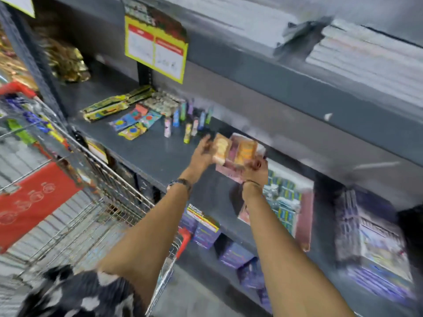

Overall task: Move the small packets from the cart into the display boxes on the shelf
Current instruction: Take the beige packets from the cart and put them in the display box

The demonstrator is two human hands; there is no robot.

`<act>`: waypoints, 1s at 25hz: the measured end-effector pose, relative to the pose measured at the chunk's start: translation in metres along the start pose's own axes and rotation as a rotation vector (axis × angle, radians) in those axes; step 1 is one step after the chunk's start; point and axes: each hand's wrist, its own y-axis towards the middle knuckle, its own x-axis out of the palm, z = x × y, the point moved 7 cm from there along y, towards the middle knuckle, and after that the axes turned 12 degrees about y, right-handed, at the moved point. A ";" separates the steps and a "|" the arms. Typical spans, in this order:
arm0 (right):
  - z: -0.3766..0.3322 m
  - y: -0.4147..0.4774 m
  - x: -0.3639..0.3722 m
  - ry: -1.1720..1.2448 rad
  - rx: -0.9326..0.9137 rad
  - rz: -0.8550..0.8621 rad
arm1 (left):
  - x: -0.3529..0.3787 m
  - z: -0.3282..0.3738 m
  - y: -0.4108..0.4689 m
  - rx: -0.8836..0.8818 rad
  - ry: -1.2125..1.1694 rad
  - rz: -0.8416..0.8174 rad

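Both my arms reach out over the grey shelf (160, 154). My left hand (202, 154) holds a small stack of pale orange packets (220, 148) against the left side of a pink display box (231, 172). My right hand (255, 170) grips that box from below at its right end; orange packets (246, 152) show inside it. The box is lifted slightly above the shelf, tilted towards me. The wire cart (91, 191) stands at the left, with blue, yellow and green packets (34, 120) in its top part. The picture is blurred by motion.
Further back on the shelf lie flat colourful packets (135, 120) and several small upright tubes (190, 120). A yellow price sign (155, 49) hangs above. To the right stand open display boxes (288, 202) of blue packets. Purple boxes (206, 229) fill the lower shelf. Gold bags (66, 62) sit back left.
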 end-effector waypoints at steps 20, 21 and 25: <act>-0.001 0.009 0.005 -1.093 -0.410 -0.167 | 0.059 -0.004 0.003 0.803 1.615 -0.078; 0.000 0.010 0.007 -1.108 -0.417 -0.165 | 0.062 -0.003 0.004 0.791 1.615 -0.098; -0.001 0.016 0.010 -1.122 -0.469 -0.140 | 0.068 0.003 0.012 0.783 1.707 -0.114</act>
